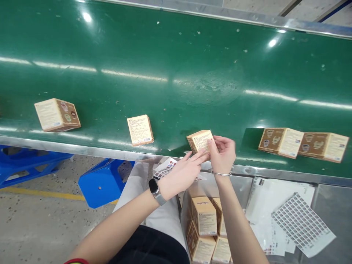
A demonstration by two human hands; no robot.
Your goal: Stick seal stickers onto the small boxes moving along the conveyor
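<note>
A small tan and brown cardboard box (202,138), printed with fine text, sits tilted between my hands near the front edge of the green belt. My right hand (223,154) grips its right side, thumb on the printed face and other fingers curled beside it. My left hand (183,171) reaches across to the box's lower left, its fingers against the lower part; the fingertips overlap the box and partly hide it. Beneath my left wrist, a sticker sheet (166,168) lies by my lap, partly covered.
On the green belt (165,47) stand similar boxes: one far left (57,114), one left of centre (140,129), and a pair (302,145) at right. Below are several stacked boxes (205,216), sticker sheets (304,223) on a metal surface, and a blue stool (101,185).
</note>
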